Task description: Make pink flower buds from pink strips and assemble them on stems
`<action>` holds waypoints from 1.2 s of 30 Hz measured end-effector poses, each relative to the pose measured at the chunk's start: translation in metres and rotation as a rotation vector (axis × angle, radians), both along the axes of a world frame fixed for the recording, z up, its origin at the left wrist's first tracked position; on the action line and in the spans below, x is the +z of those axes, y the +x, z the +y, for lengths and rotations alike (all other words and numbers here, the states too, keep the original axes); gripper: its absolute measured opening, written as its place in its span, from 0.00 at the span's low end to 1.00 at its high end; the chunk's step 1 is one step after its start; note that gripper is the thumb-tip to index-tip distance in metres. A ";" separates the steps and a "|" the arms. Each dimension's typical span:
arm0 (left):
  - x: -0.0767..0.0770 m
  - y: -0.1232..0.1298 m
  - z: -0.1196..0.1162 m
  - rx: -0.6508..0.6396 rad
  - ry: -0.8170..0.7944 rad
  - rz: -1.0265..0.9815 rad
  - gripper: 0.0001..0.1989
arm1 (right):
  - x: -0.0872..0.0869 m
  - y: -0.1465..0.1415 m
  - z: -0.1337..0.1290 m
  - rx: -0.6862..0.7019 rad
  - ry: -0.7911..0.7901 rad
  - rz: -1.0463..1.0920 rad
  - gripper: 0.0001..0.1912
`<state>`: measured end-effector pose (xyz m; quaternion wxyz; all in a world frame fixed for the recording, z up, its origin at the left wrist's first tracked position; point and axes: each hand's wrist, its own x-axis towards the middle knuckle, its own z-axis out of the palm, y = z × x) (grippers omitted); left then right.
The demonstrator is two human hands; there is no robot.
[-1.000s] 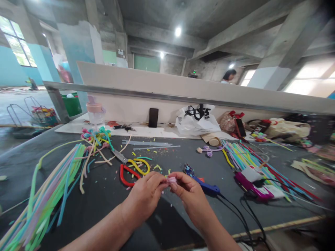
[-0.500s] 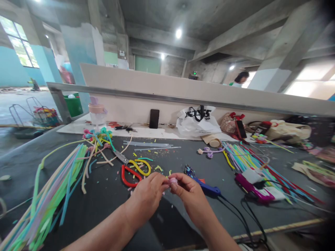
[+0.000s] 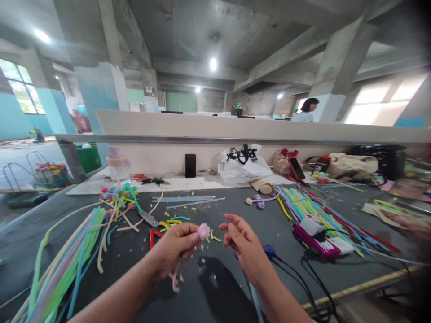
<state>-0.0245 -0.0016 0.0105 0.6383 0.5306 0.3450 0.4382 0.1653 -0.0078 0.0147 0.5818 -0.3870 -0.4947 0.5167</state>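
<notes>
A small pink fuzzy flower head (image 3: 204, 231) is pinched between the thumb and fingertips of my left hand (image 3: 178, 246). Below that hand hangs a pink pipe cleaner stem (image 3: 175, 283); whether it joins the flower is hidden by the fingers. To the right, my right hand (image 3: 240, 240) is apart from the flower, its fingers loosely bent and spread with nothing visible in them. Scissors (image 3: 148, 219) with red and yellow handles lie behind my left hand, partly covered. Beside my right wrist shows the end of a blue corded tool (image 3: 269, 250), mostly hidden.
Bundles of coloured pipe cleaners lie left (image 3: 79, 251) and right (image 3: 303, 202). A magenta power strip (image 3: 318, 244) with white plugs and cords sits at right. Along the back stand a bottle (image 3: 117, 167), a phone (image 3: 190, 166) and a white bag (image 3: 244, 166). A person is beyond the partition.
My hands have come apart: the right let go of the pink flower and moved right, while the left keeps it and shifted left. The view has tilted up and turned slightly.
</notes>
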 end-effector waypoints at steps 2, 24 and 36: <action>0.007 -0.004 0.004 -0.116 -0.066 -0.122 0.14 | 0.001 0.001 0.000 0.008 0.016 -0.008 0.18; -0.020 0.000 -0.006 -0.390 -0.298 -0.321 0.10 | -0.013 -0.012 -0.007 0.064 0.290 -0.419 0.11; -0.013 0.002 -0.010 -0.283 -0.211 -0.136 0.14 | -0.013 -0.017 -0.009 0.079 0.223 -0.431 0.11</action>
